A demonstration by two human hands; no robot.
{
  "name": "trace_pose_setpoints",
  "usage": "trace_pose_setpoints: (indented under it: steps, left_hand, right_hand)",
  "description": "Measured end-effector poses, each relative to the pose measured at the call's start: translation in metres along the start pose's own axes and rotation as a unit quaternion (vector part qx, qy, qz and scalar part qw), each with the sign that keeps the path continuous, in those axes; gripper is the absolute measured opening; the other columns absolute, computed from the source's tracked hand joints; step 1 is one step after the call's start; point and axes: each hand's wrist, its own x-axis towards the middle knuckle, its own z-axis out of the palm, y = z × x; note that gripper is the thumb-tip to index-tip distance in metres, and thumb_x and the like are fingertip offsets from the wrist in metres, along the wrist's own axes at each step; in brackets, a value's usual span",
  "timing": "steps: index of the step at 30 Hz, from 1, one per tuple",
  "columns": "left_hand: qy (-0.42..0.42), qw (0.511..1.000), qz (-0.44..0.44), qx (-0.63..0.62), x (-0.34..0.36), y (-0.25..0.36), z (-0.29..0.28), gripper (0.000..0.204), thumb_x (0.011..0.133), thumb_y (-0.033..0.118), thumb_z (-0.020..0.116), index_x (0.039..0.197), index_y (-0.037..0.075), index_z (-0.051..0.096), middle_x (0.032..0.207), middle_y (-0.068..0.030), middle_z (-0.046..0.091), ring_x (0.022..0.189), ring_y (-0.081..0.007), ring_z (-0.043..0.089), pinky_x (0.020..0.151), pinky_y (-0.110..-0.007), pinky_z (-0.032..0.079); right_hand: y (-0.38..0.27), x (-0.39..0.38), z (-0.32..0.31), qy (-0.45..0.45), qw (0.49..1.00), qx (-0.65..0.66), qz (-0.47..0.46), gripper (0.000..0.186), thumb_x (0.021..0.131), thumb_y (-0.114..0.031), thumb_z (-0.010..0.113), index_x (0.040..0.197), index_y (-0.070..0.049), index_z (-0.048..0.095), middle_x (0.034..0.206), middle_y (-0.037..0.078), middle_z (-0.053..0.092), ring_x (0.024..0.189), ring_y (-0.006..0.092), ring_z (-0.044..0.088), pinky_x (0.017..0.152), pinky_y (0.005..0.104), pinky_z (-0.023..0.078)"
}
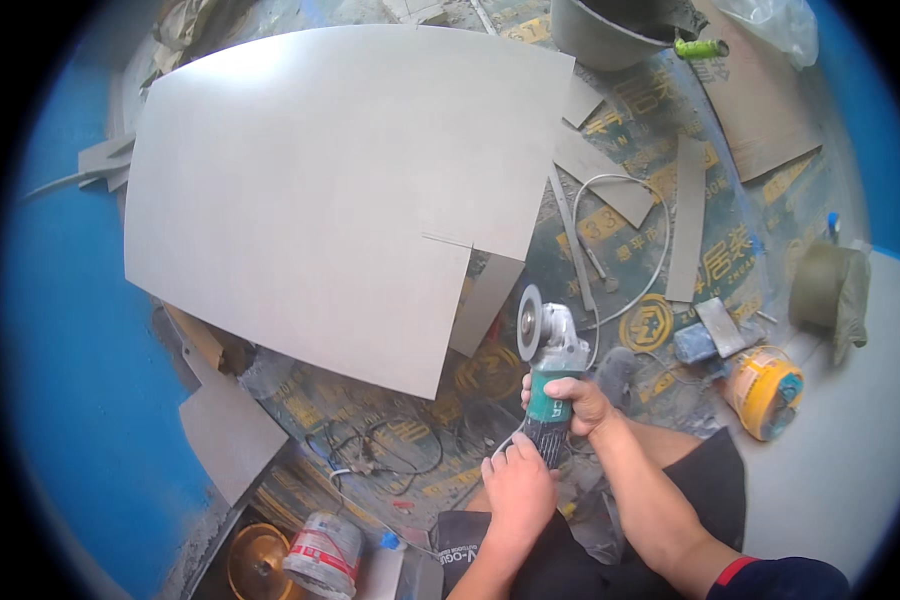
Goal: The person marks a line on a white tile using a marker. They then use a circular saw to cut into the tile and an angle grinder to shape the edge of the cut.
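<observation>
My right hand (585, 402) is wrapped round the green body of an angle grinder (553, 385). At the black rear end of the tool, my left hand (520, 485) is closed on it with the fingers curled. The grinder's pale disc (531, 323) points upward and away from me, apart from the tile. A large light-grey tile (330, 180) lies ahead and to the left. Its near right corner has a notch, with a thin cut line running in from the notch's inner corner. Whether the disc is spinning cannot be told.
Tile offcuts (686, 220) and a looped pale cable (668, 230) lie on the printed green floor sheet. A grey bucket (610, 35) stands at the far right. Nearer are a yellow tub (760, 390) on the right and a white-and-red bucket (325, 555) on the left.
</observation>
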Motion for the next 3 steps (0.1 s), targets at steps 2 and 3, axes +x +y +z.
trace_pose_setpoints:
  steps: [2, 3]
  left_hand:
    - [-0.078, 0.996, 0.006, 0.048, 0.028, 0.009, -0.019, 0.041, 0.081, 0.030, 0.080, 0.103, -0.001, 0.064, 0.083, -0.0188, 0.066, 0.081, -0.0365, 0.067, 0.072, -0.045, 0.052]
    - [0.016, 0.995, 0.098, 0.023, 0.035, 0.011, -0.016, 0.032, 0.084, 0.031, 0.076, 0.082, 0.003, 0.061, 0.072, -0.0150, 0.064, 0.070, -0.0343, 0.065, 0.067, -0.044, 0.051]
  right_hand:
    - [0.013, 0.038, -0.018, -0.015, 1.000, -0.009, -0.009, 0.044, 0.077, -0.015, 0.077, 0.116, 0.002, 0.065, 0.104, 0.013, 0.070, 0.094, 0.0262, 0.071, 0.091, 0.0415, 0.058]
    - [0.018, 0.058, -0.024, -0.029, 0.999, -0.012, -0.012, 0.045, 0.077, -0.015, 0.077, 0.116, 0.002, 0.065, 0.105, 0.013, 0.070, 0.095, 0.0260, 0.071, 0.091, 0.0417, 0.058]
